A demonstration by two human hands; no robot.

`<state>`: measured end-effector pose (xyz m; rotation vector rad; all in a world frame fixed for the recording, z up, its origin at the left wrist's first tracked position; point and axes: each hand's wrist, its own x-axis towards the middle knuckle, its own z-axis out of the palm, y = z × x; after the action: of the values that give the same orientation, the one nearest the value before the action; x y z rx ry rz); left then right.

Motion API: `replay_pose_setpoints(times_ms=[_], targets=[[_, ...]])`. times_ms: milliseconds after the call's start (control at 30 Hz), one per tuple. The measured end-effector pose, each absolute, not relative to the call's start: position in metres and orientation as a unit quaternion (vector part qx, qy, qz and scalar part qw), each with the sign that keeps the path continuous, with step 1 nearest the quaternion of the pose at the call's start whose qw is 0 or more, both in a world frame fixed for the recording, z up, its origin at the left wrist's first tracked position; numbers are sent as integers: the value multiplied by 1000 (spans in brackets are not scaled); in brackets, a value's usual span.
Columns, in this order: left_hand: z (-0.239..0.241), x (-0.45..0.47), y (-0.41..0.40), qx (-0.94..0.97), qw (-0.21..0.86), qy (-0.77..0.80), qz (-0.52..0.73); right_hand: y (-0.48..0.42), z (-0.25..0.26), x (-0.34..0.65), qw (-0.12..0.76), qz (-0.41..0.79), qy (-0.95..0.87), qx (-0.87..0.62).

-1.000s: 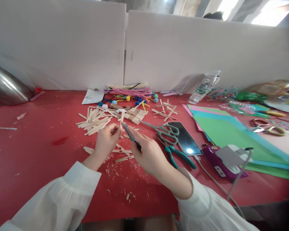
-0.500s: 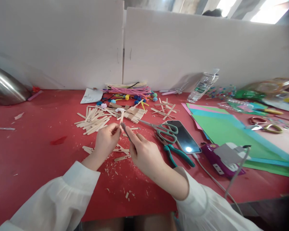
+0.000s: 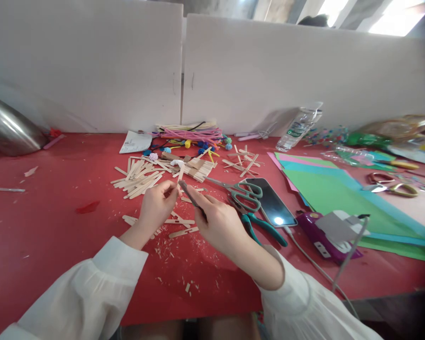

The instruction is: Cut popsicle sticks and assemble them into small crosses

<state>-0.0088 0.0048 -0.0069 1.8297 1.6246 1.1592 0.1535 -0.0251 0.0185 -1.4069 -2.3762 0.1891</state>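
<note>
Pinched in my left hand (image 3: 157, 203) is a wooden craft stick (image 3: 180, 174), its upper end pointing away from me. My right hand (image 3: 221, 217) is closed around a narrow, dark, flat metal tool (image 3: 193, 198), whose tip meets the stick beside my left fingertips. Whether the tool is a file or a blade cannot be made out. Beneath my hands lie several notched craft sticks (image 3: 184, 231) among pale wood shavings (image 3: 168, 252). Just beyond is a loose pile of craft sticks (image 3: 140, 177).
Grey-handled scissors (image 3: 246, 194), teal-handled pliers (image 3: 264, 229) and a phone (image 3: 274, 205) lie right of my hands. Farther right are coloured paper sheets (image 3: 326, 193) and a purple device (image 3: 324, 236) with a cable. A plastic bottle (image 3: 299, 130) and pipe cleaners (image 3: 189, 133) stand toward the white partition.
My right hand has slid slightly right and back along with the dark tool, showing more of it. My left hand keeps almost the same place, holding the stick.
</note>
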Motion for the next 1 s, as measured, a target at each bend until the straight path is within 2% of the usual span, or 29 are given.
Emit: replay_pose_setpoints(times_ms=[133,333,467,633,767,1000], targets=[[-10,-10,6,653,230,578,432,-24,18,155,187,66,-845,-497],[-16,-9,11,576,357,563,473,-23,16,156,183,61,-845,-498],[-17,-9,12,555,384,547,496,-23,15,155,189,65,-845,-495],[-17,-9,12,552,368,550,507,-24,16,154,183,49,-846,-498],[-17,-9,10,576,316,567,497,-26,17,154,189,45,-847,-494],[-15,-8,4,614,224,573,494,-29,15,151,255,150,-836,-463]])
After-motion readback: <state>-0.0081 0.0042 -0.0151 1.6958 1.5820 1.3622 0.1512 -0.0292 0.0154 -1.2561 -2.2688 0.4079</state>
